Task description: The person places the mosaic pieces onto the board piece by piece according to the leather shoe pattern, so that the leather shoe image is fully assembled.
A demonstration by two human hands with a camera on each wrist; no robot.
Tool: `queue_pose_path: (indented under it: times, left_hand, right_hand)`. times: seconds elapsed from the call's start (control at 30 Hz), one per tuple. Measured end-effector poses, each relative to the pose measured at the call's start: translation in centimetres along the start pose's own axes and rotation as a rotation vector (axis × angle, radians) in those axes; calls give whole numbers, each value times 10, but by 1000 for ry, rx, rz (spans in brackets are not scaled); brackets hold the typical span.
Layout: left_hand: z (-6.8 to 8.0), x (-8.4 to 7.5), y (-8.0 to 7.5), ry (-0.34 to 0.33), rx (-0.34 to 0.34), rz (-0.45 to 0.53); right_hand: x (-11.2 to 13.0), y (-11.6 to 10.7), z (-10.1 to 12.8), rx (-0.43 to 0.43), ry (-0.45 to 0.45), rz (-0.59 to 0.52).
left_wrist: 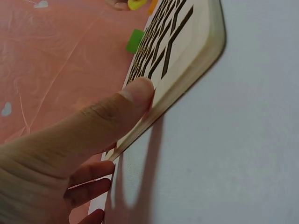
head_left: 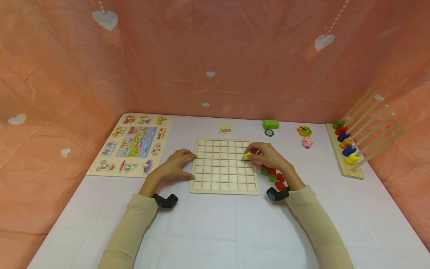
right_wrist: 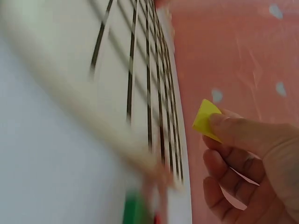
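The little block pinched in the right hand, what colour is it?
Yellow: the block in the right hand shows best in the right wrist view.

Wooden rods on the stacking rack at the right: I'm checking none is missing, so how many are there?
5 plain wooden rods lean in a row on the wooden rack at the table's right edge; each carries coloured rings at its foot.

A small yellow block (head_left: 247, 155), pinched in fingertips, hovers over the right edge of the flat wooden grid board (head_left: 224, 166).
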State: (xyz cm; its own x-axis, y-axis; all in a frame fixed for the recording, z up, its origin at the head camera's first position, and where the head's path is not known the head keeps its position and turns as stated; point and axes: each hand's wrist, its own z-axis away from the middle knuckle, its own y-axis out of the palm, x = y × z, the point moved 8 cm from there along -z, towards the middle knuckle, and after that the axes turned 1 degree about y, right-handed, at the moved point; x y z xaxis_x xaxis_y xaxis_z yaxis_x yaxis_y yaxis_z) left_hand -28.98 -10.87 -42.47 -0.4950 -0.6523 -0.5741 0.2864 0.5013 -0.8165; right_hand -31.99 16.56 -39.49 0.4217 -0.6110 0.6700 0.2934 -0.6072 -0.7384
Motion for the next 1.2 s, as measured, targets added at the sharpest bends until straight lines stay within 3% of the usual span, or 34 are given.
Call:
queue_pose_path:
  times: [0.17,0.4,0.73,1.2]
  left_hand:
    - [0,1,1,0,5,5]
    - [0,1,0,5,10,19]
    - [0,5,2,-6,7,27]
    - [-1,3,0,-12,8,21]
  right_hand:
    - [31,26,-19,25,-138,-28]
    - [62,58,-40,70,-230,-66]
    - [67,85,-57,87,-188,-73]
    - [63,94,-63,40,-167,-52]
